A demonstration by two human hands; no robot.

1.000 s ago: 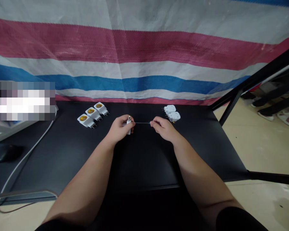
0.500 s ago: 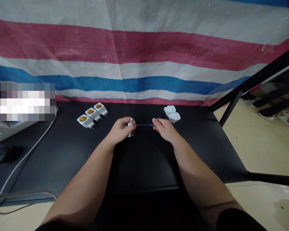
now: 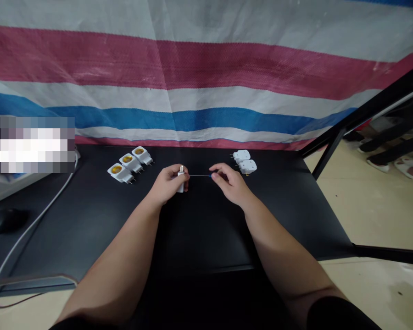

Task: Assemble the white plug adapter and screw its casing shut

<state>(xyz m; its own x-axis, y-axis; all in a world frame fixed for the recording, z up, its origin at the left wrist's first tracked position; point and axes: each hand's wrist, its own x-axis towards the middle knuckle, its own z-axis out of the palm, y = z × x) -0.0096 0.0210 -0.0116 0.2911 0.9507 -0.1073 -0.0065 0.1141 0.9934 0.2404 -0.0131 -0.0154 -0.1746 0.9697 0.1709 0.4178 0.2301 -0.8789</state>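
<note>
My left hand [image 3: 165, 185] is closed around a white plug adapter [image 3: 181, 184], its metal prong pointing up. From the adapter's right side a thin screwdriver [image 3: 200, 175] runs level across to my right hand [image 3: 231, 183]. That hand has its thumb and fingers around the blue handle end, the fingertips a little loosened. Most of the handle is hidden by the fingers, and the tip is hidden at the adapter.
Three white plug-in lamp sockets [image 3: 128, 160] with gold-coloured insides lie in a row at left. Two white plug adapters [image 3: 247, 166] sit beyond my right hand. A black mouse [image 3: 6, 221] and a grey cable [image 3: 43, 213] lie far left; striped sheeting [image 3: 206, 68] hangs behind.
My right hand has moved slightly left, its fingers loosening and spreading on the screwdriver handle. The left hand still holds the adapter. The view has shifted slightly.
</note>
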